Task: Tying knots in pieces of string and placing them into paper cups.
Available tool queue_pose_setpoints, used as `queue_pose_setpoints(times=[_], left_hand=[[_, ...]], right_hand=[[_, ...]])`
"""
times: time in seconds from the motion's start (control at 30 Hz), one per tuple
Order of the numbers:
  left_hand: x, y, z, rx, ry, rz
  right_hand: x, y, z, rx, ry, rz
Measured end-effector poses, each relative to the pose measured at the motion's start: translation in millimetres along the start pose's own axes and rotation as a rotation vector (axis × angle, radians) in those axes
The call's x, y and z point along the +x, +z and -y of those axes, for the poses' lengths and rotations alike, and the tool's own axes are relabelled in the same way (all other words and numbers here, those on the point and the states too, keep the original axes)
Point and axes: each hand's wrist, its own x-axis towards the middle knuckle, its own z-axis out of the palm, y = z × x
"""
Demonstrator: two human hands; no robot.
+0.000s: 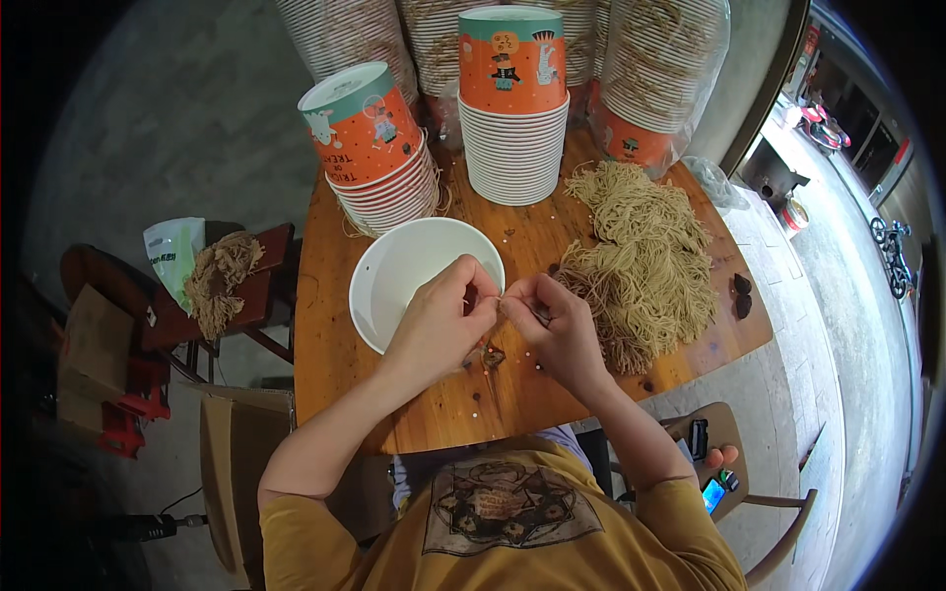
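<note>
White plastic forms the open bucket (pixel 399 271) on the wooden table (pixel 537 419). For all directions, take the fingertips as the clock centre, with twelve o'clock pointing away from the worker (pixel 512 512).

Position: the bucket sits at nine to ten o'clock. The left hand (pixel 436 315) lies in front of its near side; I cannot tell whether the wrist touches the rim. The right hand (pixel 560 325) is at four o'clock, apart from the bucket.

Fingers: thumb and forefinger of each hand are narrowed to a pinch, and the two pinches meet or nearly meet. From where I stand, anything thin between them cannot be made out.

Surroundings: the string pile (pixel 645 281) lies at three o'clock, just beside the right hand. One tall stack (pixel 514 138) stands at twelve, one short stack (pixel 379 153) between ten and eleven. A brown scrap (pixel 492 357) lies at six.

Cautions:
- Slipping: a loosened pinch may drop a small item.
- Tipping: wrist pressure on the rim may tilt the bucket.
- Tangling: the right hand may snag loose strands if it swings toward three.
- Toppling: pushing the bucket toward eleven may upset the short stack.
</note>
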Motion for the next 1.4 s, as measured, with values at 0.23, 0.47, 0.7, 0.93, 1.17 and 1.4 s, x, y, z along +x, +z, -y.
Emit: queue_pose_setpoints(times=[0.23,0.47,0.7,0.93,1.17,1.4], left_hand=[[6.5,-0.8,16.6,-0.199,0.024,0.075],[12.8,-5.9,16.8,-0.491,-0.093,0.189],[16.3,-8.1,22.7,-0.657,-0.151,0.239],[15.4,-7.4,22.7,-0.661,-0.182,0.217],[8.4,-2.9,18.1,-0.456,-0.062,0.223],[9.0,-2.1,20.5,-0.224,-0.025,0.196]], right_hand=[[0.9,2.4,-2.9,-0.017,-0.031,0.004],[0.4,3.6,-6.3,0.245,0.148,0.048],[-1.0,10.3,-13.9,0.1,-0.083,-0.07],[1.7,3.4,-10.6,-0.615,-0.591,-0.15],[5.7,4.6,-6.0,-0.246,-0.302,-0.061],[4.3,-0.1,-8.0,0.233,0.123,0.132]])
